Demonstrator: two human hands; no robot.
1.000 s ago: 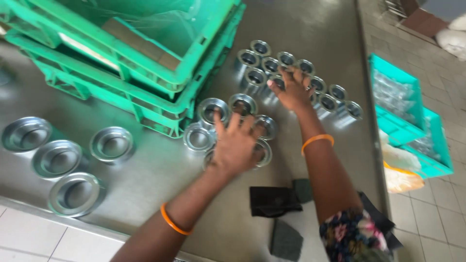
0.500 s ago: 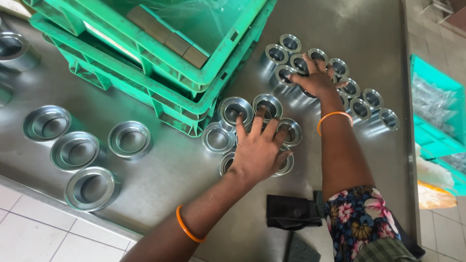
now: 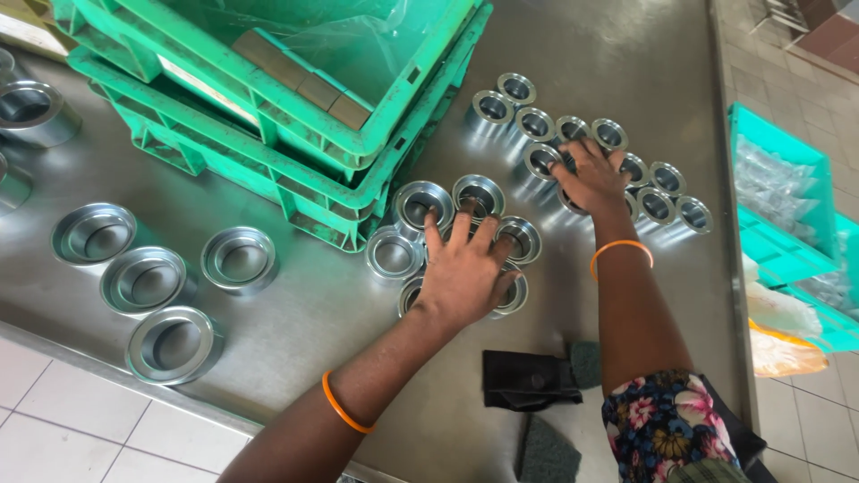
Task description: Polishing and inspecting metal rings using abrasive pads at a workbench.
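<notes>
My left hand lies flat, fingers spread, on top of a tight cluster of medium shiny metal cups that stands on the steel table. It presses on them without holding one. My right hand reaches farther out and rests with spread fingertips on a group of several smaller metal cups at the back right. Both wrists wear an orange band.
Stacked green plastic crates lined with clear plastic stand at the back left, touching the medium cups. Several larger metal cups sit near the table's front-left edge. A dark cloth lies by my right arm. Teal crates stand on the floor at the right.
Both hands stay on their clusters. My right hand has shifted slightly over the small cups, and the view has moved closer and to the left.
</notes>
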